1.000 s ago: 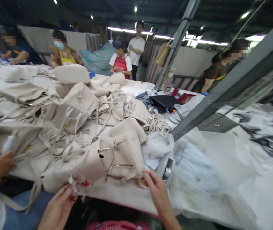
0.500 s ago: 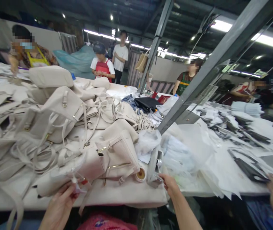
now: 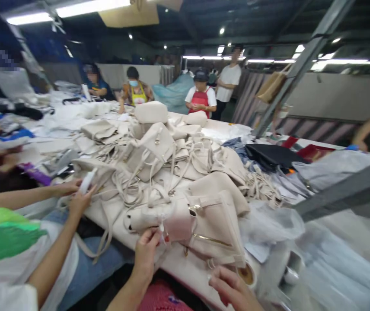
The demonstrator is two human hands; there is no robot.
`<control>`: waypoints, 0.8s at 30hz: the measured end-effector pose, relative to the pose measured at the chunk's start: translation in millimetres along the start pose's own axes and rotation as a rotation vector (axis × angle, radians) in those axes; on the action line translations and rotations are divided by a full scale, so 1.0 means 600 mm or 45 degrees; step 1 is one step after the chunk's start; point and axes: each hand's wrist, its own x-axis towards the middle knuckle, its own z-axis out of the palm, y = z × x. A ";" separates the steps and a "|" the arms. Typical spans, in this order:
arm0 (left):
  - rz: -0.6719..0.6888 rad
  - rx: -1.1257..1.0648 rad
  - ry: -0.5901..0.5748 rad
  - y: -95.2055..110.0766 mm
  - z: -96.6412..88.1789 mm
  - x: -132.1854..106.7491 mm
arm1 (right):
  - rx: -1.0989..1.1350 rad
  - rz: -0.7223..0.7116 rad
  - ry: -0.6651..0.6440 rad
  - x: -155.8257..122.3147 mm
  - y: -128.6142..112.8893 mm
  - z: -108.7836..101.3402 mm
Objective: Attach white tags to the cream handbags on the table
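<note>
My left hand [image 3: 148, 248] is closed, its fingertips pinching a small white wrapped piece [image 3: 161, 228] at the front edge of a beige handbag [image 3: 178, 218]. A bit of red shows beside that piece. My right hand [image 3: 228, 285] is off to the right with curled fingers. A pale speck shows at its fingertips, too small to name. Close to it lies a roll of tape [image 3: 246, 273], partly behind the hand. Farther right stands a grey tape dispenser [image 3: 287, 270], blurred. A second beige bag with gold zips [image 3: 219, 229] lies against the first.
Beige bags and straps [image 3: 155, 151] are heaped across the table. At my left a co-worker's hands [image 3: 79, 194] hold a white object. Clear plastic bags [image 3: 272, 222] lie to the right, near a slanted metal post [image 3: 343, 185]. Other people stand around the table's far side.
The view has swung left, bringing the co-worker beside me into sight. My right hand has left the tape dispenser and moved toward the bags. My left hand still pinches the white piece.
</note>
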 end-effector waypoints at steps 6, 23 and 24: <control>0.169 -0.013 0.120 -0.005 0.019 -0.034 | -0.131 -0.266 -0.707 0.091 -0.168 0.110; 0.768 0.464 0.604 -0.047 0.045 -0.092 | -0.483 -0.323 -0.970 0.211 -0.130 0.144; 0.840 0.521 0.604 -0.047 0.044 -0.094 | -0.485 -0.321 -0.973 0.213 -0.130 0.143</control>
